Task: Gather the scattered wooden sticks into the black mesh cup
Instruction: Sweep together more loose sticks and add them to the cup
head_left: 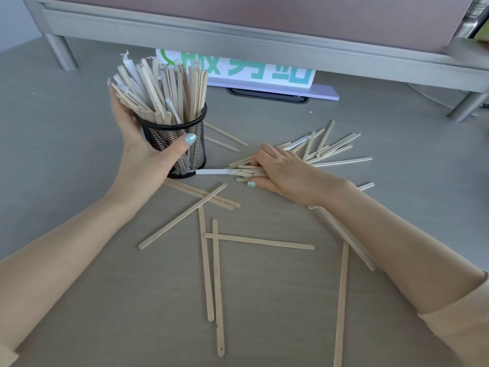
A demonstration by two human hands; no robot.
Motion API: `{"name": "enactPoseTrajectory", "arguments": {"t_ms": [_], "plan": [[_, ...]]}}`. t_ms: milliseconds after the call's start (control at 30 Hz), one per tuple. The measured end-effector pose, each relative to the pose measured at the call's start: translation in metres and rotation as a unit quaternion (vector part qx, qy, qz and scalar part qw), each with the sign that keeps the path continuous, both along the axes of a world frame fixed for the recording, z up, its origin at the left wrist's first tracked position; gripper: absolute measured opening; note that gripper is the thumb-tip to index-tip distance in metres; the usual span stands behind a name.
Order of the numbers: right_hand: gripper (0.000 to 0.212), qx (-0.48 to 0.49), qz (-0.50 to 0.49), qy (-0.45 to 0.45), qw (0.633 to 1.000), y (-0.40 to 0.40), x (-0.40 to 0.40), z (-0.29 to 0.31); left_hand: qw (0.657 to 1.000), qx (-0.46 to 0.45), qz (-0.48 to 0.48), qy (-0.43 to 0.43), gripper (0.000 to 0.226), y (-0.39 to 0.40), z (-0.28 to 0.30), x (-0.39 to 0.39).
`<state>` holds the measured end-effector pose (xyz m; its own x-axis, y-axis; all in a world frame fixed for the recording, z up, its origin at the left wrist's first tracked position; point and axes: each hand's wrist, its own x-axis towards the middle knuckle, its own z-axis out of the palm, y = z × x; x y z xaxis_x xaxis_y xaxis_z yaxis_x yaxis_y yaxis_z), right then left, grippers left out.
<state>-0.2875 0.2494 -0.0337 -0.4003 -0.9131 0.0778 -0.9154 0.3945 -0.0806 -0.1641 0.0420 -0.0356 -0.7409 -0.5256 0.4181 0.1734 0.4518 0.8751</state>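
The black mesh cup (185, 147) stands upright left of centre, packed with wooden sticks (164, 91) that fan out above its rim. My left hand (140, 144) wraps around the cup, thumb across its front. My right hand (277, 170) lies palm down to the right of the cup, fingers curled over a bundle of sticks (238, 172) that includes a paper-wrapped one. A loose pile of sticks (330, 149) spreads beyond that hand. Several single sticks (259, 241) lie scattered on the grey table nearer to me.
A grey metal shelf (238, 30) on round legs spans the back of the table. A white sign with green characters (251, 72) stands under it, behind the cup. A dark cable slot (267, 95) sits in the tabletop there.
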Motion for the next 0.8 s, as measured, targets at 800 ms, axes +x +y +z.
{"name": "enactPoseTrajectory", "arguments": {"t_ms": [800], "plan": [[0.033,-0.101,-0.05,0.006,0.994,-0.012,0.008,0.016,0.999,0.037,-0.002,-0.002,0.09,-0.004,-0.003,-0.008]]}}
